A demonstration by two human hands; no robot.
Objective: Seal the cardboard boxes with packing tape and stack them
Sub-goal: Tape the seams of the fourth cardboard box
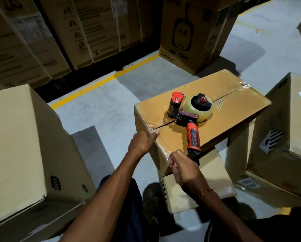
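Where boxes [198,109] stand: grey floor [102,105].

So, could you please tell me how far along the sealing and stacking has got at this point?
Done: clear tape already runs along the seam of the top box, which sits on another box. In hand: the left hand and right hand press the tape down at its near edge, while the tape dispenser lies idle on the lid. Left: I cannot tell whether the neighbouring boxes are sealed.
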